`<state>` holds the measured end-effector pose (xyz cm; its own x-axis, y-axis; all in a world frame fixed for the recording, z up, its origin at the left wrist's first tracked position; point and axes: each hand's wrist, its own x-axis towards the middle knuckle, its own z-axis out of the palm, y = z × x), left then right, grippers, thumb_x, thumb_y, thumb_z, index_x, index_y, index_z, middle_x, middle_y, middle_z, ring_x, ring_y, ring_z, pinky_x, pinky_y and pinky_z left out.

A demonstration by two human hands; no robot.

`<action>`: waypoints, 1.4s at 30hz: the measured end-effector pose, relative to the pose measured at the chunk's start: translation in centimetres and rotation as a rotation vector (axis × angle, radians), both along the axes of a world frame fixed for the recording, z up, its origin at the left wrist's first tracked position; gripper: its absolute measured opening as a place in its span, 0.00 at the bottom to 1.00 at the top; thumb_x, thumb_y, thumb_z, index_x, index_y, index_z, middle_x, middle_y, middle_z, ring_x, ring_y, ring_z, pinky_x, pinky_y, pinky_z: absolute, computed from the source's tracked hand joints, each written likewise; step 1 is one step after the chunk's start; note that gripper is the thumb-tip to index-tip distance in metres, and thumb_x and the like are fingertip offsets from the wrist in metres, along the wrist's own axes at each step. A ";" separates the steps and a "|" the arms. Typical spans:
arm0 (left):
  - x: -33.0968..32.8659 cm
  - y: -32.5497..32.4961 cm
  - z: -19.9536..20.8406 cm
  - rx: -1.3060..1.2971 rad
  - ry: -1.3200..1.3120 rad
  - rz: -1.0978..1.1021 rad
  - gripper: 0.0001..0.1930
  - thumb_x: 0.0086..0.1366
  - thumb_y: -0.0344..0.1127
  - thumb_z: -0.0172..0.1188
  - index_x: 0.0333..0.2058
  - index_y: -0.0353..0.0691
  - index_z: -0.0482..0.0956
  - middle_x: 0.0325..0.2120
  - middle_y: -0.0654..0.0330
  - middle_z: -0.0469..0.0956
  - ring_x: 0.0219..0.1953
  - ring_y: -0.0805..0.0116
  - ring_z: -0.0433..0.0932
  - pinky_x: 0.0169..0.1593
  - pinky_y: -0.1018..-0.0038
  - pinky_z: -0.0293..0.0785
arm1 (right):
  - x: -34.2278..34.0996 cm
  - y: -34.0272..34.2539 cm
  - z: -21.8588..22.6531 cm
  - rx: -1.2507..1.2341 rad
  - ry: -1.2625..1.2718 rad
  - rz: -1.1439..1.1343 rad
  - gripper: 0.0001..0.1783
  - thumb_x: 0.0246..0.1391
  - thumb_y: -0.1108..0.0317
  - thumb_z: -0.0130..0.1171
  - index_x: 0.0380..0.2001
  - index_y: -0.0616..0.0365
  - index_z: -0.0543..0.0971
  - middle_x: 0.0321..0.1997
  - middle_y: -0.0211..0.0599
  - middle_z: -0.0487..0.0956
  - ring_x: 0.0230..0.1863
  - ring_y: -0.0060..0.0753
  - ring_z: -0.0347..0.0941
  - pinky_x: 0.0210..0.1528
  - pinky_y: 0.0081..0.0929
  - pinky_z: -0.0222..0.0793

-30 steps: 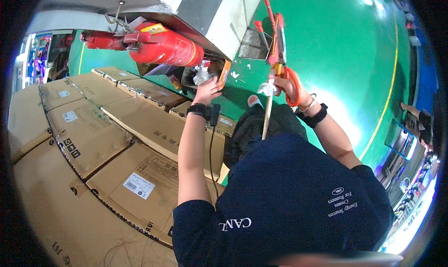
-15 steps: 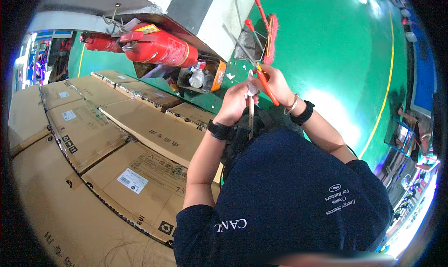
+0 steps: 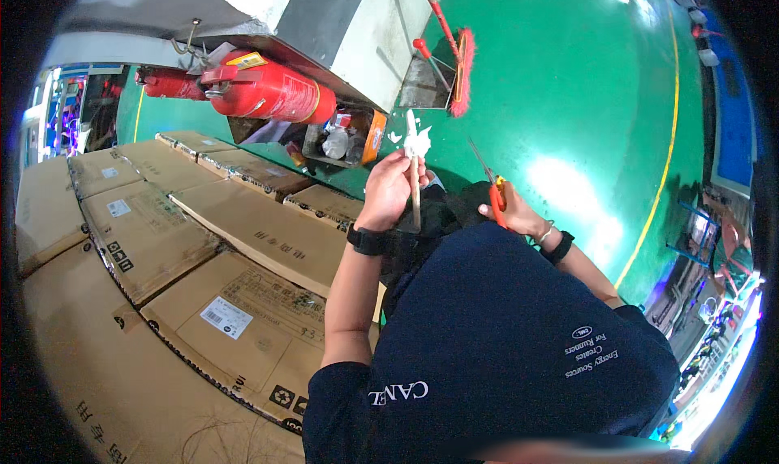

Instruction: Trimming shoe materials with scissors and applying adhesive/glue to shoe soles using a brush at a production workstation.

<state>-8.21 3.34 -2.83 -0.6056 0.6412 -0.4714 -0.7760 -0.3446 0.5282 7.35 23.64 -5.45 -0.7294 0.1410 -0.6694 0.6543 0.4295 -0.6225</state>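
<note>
My left hand [image 3: 386, 190] is closed around a thin, pale, wooden-looking stick [image 3: 416, 196], held roughly upright in front of my body. Ragged white material [image 3: 417, 143], like torn paper or film, clings around the stick's upper part, above my fingers. To the right, my right hand [image 3: 522, 212] grips scissors [image 3: 497, 203] by their orange-red handles. Their metal blades point up and left, apart from the stick. Some fingers of my right hand are hidden behind the handles.
Taped cardboard boxes [image 3: 243, 229] spread across the left side. Beyond them are red fire extinguishers [image 3: 272, 91], a pillar [image 3: 357, 38] and an open box of rubbish [image 3: 375, 135]. A red broom [image 3: 463, 73] and a dustpan [image 3: 423, 89] stand on the green floor [image 3: 560, 83].
My right hand has moved right and down, taking the scissors away from the stick. My left hand has shifted slightly left, and the white material on the stick now shows fully.
</note>
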 end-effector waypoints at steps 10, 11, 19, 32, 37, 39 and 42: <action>-1.0 0.3 4.7 0.016 0.009 -0.091 0.09 0.59 0.33 0.48 0.37 0.37 0.68 0.27 0.61 0.70 0.29 0.71 0.71 0.35 0.73 0.71 | -5.6 5.7 9.4 0.625 0.850 0.458 0.44 0.22 0.48 0.67 0.40 0.67 0.62 0.33 0.46 0.63 0.36 0.45 0.62 0.38 0.33 0.59; -1.0 0.4 4.8 0.016 0.008 -0.090 0.09 0.59 0.33 0.48 0.37 0.37 0.68 0.27 0.61 0.70 0.29 0.71 0.71 0.35 0.73 0.71 | -6.1 5.8 9.9 0.625 0.850 0.458 0.44 0.22 0.48 0.67 0.40 0.67 0.62 0.33 0.46 0.63 0.36 0.45 0.62 0.38 0.33 0.59; -0.2 1.0 5.2 0.167 -0.127 -0.056 0.09 0.59 0.33 0.48 0.37 0.37 0.66 0.29 0.58 0.70 0.28 0.69 0.70 0.34 0.73 0.70 | -8.3 5.6 10.3 0.710 0.936 0.511 0.41 0.24 0.47 0.64 0.38 0.67 0.63 0.30 0.41 0.62 0.32 0.40 0.61 0.35 0.32 0.58; 0.3 2.2 5.6 0.168 -0.117 -0.051 0.12 0.60 0.31 0.44 0.42 0.35 0.62 0.31 0.58 0.67 0.24 0.75 0.62 0.27 0.81 0.62 | -9.7 4.7 11.0 0.707 1.000 0.555 0.42 0.23 0.45 0.65 0.37 0.67 0.63 0.31 0.43 0.62 0.32 0.42 0.61 0.34 0.33 0.59; 0.3 2.5 5.1 0.224 -0.138 -0.065 0.11 0.59 0.31 0.46 0.40 0.36 0.64 0.30 0.60 0.67 0.24 0.76 0.62 0.26 0.82 0.61 | -9.9 4.3 10.6 0.695 1.032 0.566 0.42 0.25 0.44 0.63 0.36 0.67 0.63 0.31 0.44 0.62 0.31 0.43 0.61 0.34 0.33 0.58; 0.3 2.6 5.2 0.218 -0.133 -0.069 0.10 0.59 0.32 0.48 0.38 0.36 0.66 0.29 0.62 0.67 0.24 0.76 0.63 0.26 0.81 0.60 | -10.1 4.2 10.6 0.718 0.997 0.594 0.42 0.26 0.42 0.63 0.36 0.67 0.63 0.30 0.44 0.62 0.31 0.43 0.62 0.33 0.33 0.59; 0.3 2.5 5.5 0.191 -0.107 -0.038 0.09 0.59 0.31 0.48 0.38 0.37 0.66 0.28 0.63 0.66 0.24 0.77 0.62 0.25 0.81 0.60 | -10.4 4.1 10.9 0.708 0.992 0.591 0.41 0.26 0.42 0.62 0.35 0.67 0.63 0.29 0.43 0.63 0.29 0.42 0.63 0.31 0.33 0.59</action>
